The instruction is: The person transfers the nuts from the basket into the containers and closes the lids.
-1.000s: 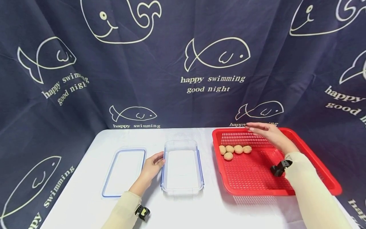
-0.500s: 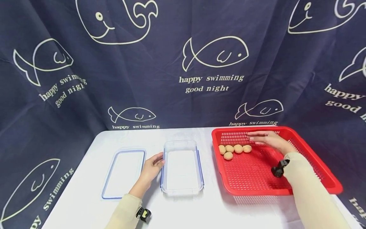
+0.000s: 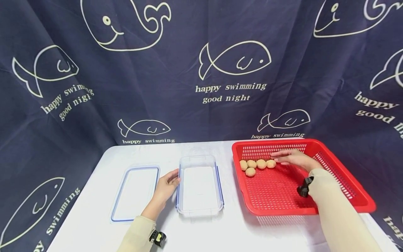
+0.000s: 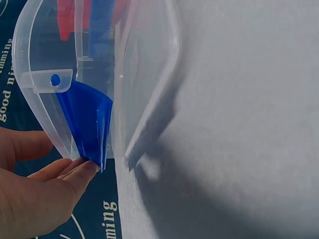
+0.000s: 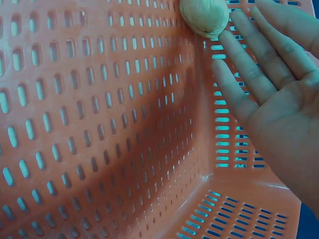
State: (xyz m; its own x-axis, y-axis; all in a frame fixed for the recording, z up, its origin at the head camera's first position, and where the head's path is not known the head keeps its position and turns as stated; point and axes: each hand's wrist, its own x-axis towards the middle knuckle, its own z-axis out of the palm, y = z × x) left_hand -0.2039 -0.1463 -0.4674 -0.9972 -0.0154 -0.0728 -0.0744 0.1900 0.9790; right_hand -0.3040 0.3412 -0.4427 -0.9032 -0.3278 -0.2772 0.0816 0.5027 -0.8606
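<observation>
A clear plastic food container with blue side latches [image 3: 199, 187] stands uncovered on the table. At its left side, my left hand [image 3: 166, 185] touches the wall, and in the left wrist view its fingertips meet the lower edge of a hanging blue latch [image 4: 89, 124]. To the right, my right hand [image 3: 296, 159] reaches down inside a red plastic basket [image 3: 283, 211] with fingers extended. Its fingertips are right by the nearest walnut [image 3: 271, 163], also visible in the right wrist view [image 5: 205, 17]. Several more walnuts [image 3: 252, 163] sit in the basket's back left corner.
The container's clear lid with a blue seal [image 3: 135, 192] lies flat to the left of my left hand. A white cloth covers the table [image 3: 214, 234]. Behind hangs a dark blue curtain [image 3: 176, 87] with fish drawings and lettering.
My right hand has lowered from the basket's back rim into the basket, down to the rightmost walnut. My left hand stays at the container's side, and the walnuts have not moved.
</observation>
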